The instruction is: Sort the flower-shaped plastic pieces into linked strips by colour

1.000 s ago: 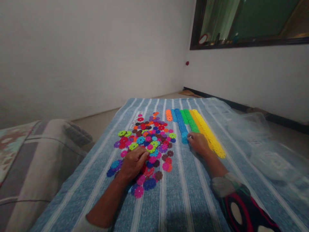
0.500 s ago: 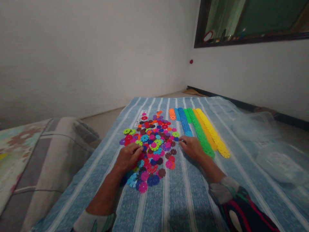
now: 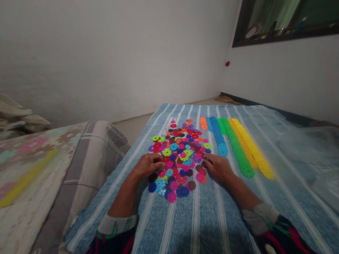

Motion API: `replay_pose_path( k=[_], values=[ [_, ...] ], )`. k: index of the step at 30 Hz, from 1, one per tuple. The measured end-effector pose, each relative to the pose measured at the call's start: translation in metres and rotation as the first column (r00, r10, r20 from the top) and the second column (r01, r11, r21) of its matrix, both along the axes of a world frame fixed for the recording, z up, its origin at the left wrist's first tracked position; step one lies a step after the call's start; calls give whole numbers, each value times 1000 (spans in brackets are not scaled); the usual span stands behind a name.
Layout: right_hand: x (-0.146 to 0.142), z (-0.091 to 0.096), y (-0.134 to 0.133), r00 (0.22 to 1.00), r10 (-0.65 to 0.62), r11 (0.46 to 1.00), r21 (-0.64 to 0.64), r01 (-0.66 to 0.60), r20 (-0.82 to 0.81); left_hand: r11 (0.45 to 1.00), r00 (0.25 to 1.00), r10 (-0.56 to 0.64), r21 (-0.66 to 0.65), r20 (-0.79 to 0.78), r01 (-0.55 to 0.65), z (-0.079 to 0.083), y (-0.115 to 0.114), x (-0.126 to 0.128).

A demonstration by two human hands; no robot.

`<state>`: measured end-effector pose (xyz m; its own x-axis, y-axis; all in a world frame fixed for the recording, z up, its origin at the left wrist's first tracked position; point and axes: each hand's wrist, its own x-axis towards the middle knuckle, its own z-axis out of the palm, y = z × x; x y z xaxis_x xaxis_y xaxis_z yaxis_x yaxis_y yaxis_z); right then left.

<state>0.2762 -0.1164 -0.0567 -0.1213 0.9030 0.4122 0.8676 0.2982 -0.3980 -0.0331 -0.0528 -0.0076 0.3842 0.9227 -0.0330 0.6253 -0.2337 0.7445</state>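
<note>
"Striped cloth (image 3: 206,211) is topped by piled discs (image 3: 188,152). Which step?"
"Picking, seemingly: left hand (image 3: 147,165) and right hand (image 3: 218,166) are curled at either side, any pinch unclear. Next, one should be singled out."

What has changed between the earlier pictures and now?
The right hand moved left, from the cyan end of the blue disc row to the loose flower-shaped discs. The left hand shifted to their left edge. Any grip is unclear. The green row and yellow row stayed.
</note>
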Motion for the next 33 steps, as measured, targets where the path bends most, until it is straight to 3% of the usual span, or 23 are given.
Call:
replay_pose_path(
  k=[12,18,24,33],
  values=[
    [-12,-6,-6,999,34,983,179,-39,30,984,997,-71,-161,11,72,4,-8,1],
    [-45,10,-22,968,233,956,157,-246,97,995,996,-88,-43,-34,86,-1,-6,3],
    [-93,20,-26,874,474,872,77,-483,109,994,995,29,105,-95,-18,-4,-5,10],
    [-135,30,-13,819,562,827,-109,-552,119,971,979,136,215,-149,-102,-6,-2,7]
  ],
)
